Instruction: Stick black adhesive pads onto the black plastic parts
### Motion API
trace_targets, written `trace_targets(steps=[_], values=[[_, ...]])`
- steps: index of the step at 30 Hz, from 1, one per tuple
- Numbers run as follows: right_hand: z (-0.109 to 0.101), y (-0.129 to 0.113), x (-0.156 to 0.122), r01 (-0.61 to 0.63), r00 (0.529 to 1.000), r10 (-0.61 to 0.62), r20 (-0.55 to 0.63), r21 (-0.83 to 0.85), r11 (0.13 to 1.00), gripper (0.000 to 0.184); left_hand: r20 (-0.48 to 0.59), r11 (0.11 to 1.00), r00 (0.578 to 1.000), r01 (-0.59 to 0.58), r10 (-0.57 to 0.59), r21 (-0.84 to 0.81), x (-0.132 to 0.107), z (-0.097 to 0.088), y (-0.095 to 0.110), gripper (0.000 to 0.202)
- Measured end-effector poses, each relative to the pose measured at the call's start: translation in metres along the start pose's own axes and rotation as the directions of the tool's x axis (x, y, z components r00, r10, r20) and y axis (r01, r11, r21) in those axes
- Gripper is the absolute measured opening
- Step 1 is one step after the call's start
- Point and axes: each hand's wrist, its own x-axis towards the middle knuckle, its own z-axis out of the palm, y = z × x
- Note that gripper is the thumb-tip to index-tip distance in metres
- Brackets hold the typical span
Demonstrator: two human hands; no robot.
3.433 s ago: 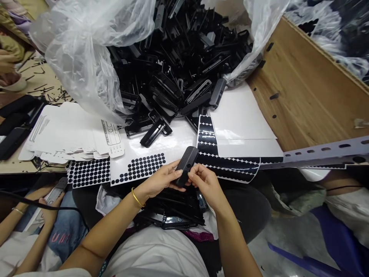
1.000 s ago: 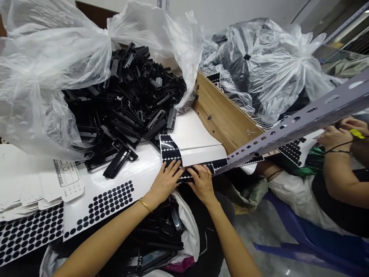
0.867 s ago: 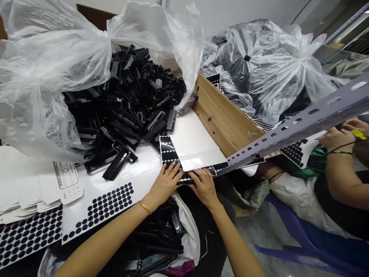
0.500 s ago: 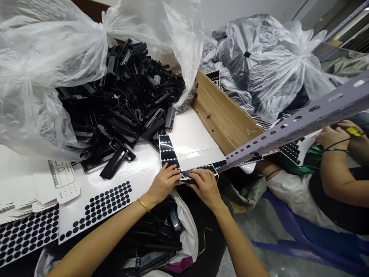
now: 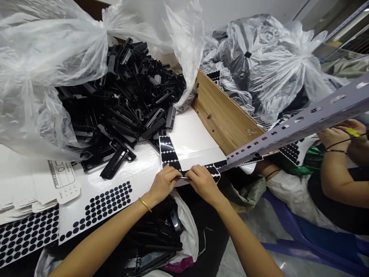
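My left hand (image 5: 163, 181) and my right hand (image 5: 203, 183) meet at the near edge of the worktable, fingers closed and bent toward each other. Between their fingertips is a narrow piece, mostly covered by the fingers, whose kind I cannot make out. Just beyond lies a black-and-white sticker sheet (image 5: 168, 151) with rows of dark rounded shapes. White backing paper (image 5: 194, 148) rests over it. Farther left, a large heap of black plastic parts (image 5: 123, 111) spills from a clear bag. One black part (image 5: 114, 163) lies at the heap's near side.
A wooden board (image 5: 227, 115) and a slanting perforated metal bar (image 5: 288, 123) bound the right side. Sheets of black dots (image 5: 108, 200) lie left. Below my arms, an open white sack (image 5: 187, 227) holds black parts. Another person's arm (image 5: 334, 169) is at far right.
My fingers have curled in and drawn closer together around the narrow piece. My right hand has shifted slightly left and turned. The sheets and the heap look unmoved.
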Motion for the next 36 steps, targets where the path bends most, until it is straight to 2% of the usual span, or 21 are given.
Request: trace_targets(steps=[4,6,13,16,19,23,27,36], values=[[0.006,0.004,0.001,0.024,0.986,-0.031,-0.165,-0.047,0.999,0.024,-0.052,1.000,0.999,-0.003,0.003,-0.002,0.001,-0.002,-0.002,0.014],[0.005,0.006,-0.001,0.041,0.980,-0.053,-0.190,-0.063,0.997,0.026,-0.044,1.000,0.999,-0.012,0.013,0.010,0.002,-0.003,-0.002,0.014],[-0.007,0.001,0.000,0.061,0.992,-0.072,-0.100,-0.108,0.992,0.021,0.028,1.000,0.999,0.019,-0.019,0.009,0.004,-0.010,0.002,0.012],[-0.007,-0.002,0.003,0.109,0.988,-0.121,-0.099,-0.116,0.987,0.026,0.064,0.998,0.996,0.059,-0.058,-0.018,0.004,-0.012,0.002,0.013],[-0.009,-0.001,0.003,0.107,0.987,-0.121,-0.102,-0.135,0.985,0.029,0.080,0.992,0.990,0.120,-0.116,-0.042,0.003,-0.013,0.002,0.016],[-0.015,0.006,0.000,0.098,0.989,-0.117,-0.095,-0.180,0.979,0.033,0.067,0.983,0.983,0.174,-0.171,-0.056,0.003,-0.013,0.002,0.018],[-0.024,0.017,-0.009,0.092,0.986,-0.114,-0.119,-0.176,0.980,0.028,0.054,0.975,0.978,0.205,-0.201,-0.085,0.004,-0.013,0.001,0.019],[-0.035,0.041,-0.029,0.103,0.981,-0.133,-0.141,-0.196,0.975,0.023,0.038,0.966,0.974,0.225,-0.222,-0.131,0.005,-0.011,0.001,0.014]])
